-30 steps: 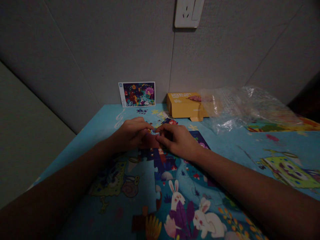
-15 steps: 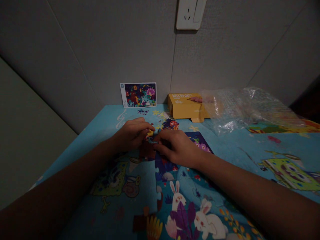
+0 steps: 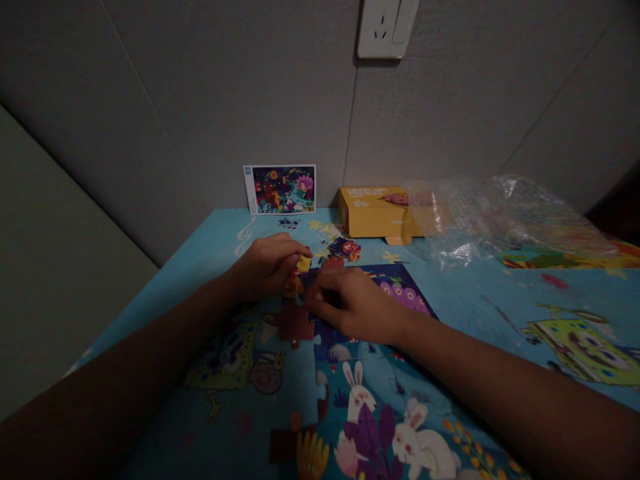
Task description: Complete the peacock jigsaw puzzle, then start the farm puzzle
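Note:
A partly joined jigsaw puzzle point(image 3: 373, 387) with white rabbits and purple plants lies on the blue cloth. My left hand point(image 3: 267, 268) is beyond its left edge, thumb and forefinger pinched on a puzzle piece with yellow on it point(image 3: 303, 264). Close beside it, my right hand point(image 3: 357, 301) rests over the puzzle with fingers curled and tips together at a piece on the upper left edge; the fingers hide most of that piece. A reddish-brown piece point(image 3: 296, 323) juts out just below the fingertips.
Loose puzzle pieces point(image 3: 344, 249) lie beyond my hands. A picture card point(image 3: 284, 189) leans on the wall. A yellow box point(image 3: 375, 217) stands near it, partly under a clear plastic bag point(image 3: 480, 220). A wall socket point(image 3: 385, 30) is above.
My right hand has shifted slightly down and away from my left fingers, uncovering the yellow piece and more of the puzzle's left edge. The view has moved slightly.

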Available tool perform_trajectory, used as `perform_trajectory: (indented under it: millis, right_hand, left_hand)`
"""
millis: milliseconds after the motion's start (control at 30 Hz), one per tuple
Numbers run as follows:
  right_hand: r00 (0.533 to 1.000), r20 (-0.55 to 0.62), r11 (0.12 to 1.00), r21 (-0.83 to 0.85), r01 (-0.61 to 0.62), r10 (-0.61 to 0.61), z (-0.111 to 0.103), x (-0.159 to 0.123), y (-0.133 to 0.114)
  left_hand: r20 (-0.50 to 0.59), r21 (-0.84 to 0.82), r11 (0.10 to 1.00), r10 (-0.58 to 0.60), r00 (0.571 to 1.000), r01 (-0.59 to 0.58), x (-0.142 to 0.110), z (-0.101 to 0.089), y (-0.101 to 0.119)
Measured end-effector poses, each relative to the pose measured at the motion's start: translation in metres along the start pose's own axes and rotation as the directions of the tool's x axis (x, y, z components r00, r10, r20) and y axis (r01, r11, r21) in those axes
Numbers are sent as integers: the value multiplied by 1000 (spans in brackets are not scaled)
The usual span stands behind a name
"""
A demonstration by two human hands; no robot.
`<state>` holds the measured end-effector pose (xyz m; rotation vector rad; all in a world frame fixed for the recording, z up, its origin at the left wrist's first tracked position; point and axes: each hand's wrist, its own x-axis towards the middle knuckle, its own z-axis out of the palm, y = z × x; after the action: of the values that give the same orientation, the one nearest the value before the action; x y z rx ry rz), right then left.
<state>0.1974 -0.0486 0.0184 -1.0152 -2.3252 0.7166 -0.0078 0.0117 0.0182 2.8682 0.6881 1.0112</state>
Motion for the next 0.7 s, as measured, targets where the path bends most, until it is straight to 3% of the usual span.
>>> perform_trajectory:
  millis: [100,500,700]
  right_hand:
    - [998,-16,996,-76,54,-56,0,-1,1]
    - [970,111,971,-82,227,-217,-2,-2,5]
    - [964,128,965,-92,244,-232,-2,-3,4]
  left_hand:
    - [0,4,1000,9,1000,-9,0,1,0]
    - [33,-38,998,42,999,-41,0,5,0]
    - [42,-71,996,58,997,-55,-1,8,0]
